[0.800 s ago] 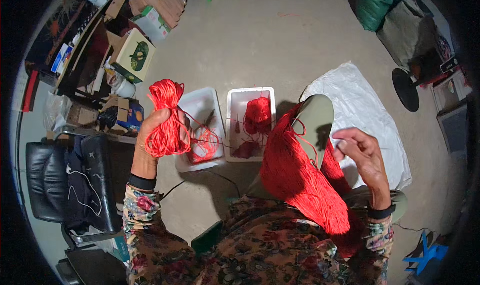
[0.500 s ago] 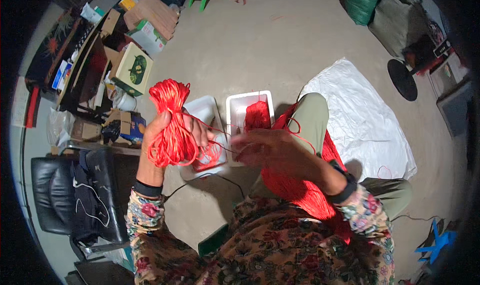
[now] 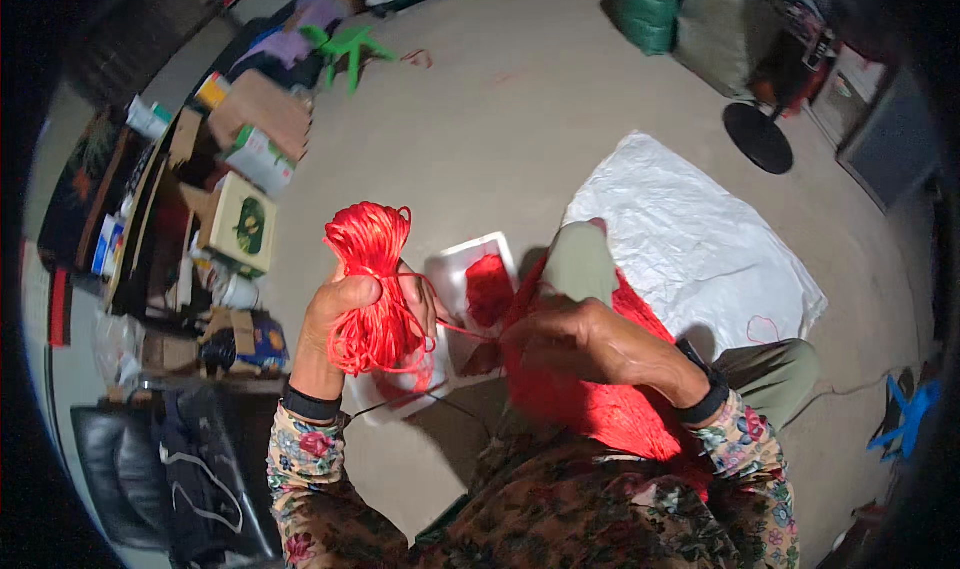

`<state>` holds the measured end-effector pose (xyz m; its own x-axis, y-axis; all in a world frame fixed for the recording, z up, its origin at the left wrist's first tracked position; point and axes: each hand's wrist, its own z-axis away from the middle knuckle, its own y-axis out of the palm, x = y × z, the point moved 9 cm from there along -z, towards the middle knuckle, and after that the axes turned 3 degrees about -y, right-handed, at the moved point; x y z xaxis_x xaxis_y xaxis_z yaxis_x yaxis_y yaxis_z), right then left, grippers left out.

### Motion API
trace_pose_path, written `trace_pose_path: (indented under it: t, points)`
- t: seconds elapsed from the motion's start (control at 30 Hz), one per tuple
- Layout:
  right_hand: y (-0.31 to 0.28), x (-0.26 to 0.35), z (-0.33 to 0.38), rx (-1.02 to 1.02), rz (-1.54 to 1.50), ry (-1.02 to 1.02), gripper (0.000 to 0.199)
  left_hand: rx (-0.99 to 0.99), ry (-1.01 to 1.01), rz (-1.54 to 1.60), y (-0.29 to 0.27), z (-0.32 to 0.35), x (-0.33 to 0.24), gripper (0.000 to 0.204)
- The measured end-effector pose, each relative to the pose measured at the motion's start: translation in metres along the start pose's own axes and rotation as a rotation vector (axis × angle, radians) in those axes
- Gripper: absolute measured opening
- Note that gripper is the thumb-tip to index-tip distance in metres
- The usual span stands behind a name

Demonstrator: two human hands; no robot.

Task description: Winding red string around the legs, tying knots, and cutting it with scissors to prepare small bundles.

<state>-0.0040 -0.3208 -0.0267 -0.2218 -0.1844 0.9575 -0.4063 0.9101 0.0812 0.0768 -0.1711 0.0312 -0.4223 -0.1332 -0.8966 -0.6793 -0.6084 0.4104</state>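
My left hand (image 3: 335,319) is wrapped round the pinched middle of a bundle of shiny red cord (image 3: 368,244), its loops fanning out above and below. From the bundle a single strand stretches right to my right hand (image 3: 575,341), whose fingers are blurred but closed where the strand ends. Under my right hand and forearm, a large skein of red cord (image 3: 625,414) lies across my lap. Beyond my hands stands a white tub (image 3: 447,266) with a red heap (image 3: 488,291) in it. A second pale tub (image 3: 375,409), partly hidden by my left hand, holds more red strands.
A white sheet (image 3: 690,239) covers the floor at right, beside a round black stand base (image 3: 758,139). Shelves with boxes (image 3: 243,224) line the left, above a black chair (image 3: 120,469). A green stool (image 3: 350,49) and green sack (image 3: 648,9) are far off.
The view has shifted. My left hand, still round the bundle, sits slightly lower and further right in the picture. My right hand has moved right and down, lengthening the gap between the hands.
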Motion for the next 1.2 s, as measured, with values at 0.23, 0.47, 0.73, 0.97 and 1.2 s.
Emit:
trace_pose_path:
  t: [0.23, 0.47, 0.73, 0.97, 1.2]
  points:
    - [-0.084, 0.057, 0.036, -0.551, 0.268, -0.066, 0.052, 0.148, -0.267, 0.069, 0.064, -0.101, 0.012, 0.048]
    - [-0.067, 0.15, 0.147, -0.832, -0.06, 0.1, 0.016, 0.541, -0.436, -0.108, 0.235, -0.099, 0.017, 0.049]
    - [0.03, 0.188, 0.294, -1.322, 0.271, 0.318, 0.02, 0.74, -0.545, -0.316, 0.261, -0.06, 0.052, 0.037]
    - [0.102, 0.159, 0.358, -1.522, 0.224, 0.338, 0.02, 0.713, -0.449, -0.588, 0.272, -0.042, 0.059, 0.021]
    - [0.117, 0.094, 0.467, -1.614, -0.117, 0.319, 0.02, 0.635, -0.66, -0.698, 0.324, -0.011, 0.111, 0.026]
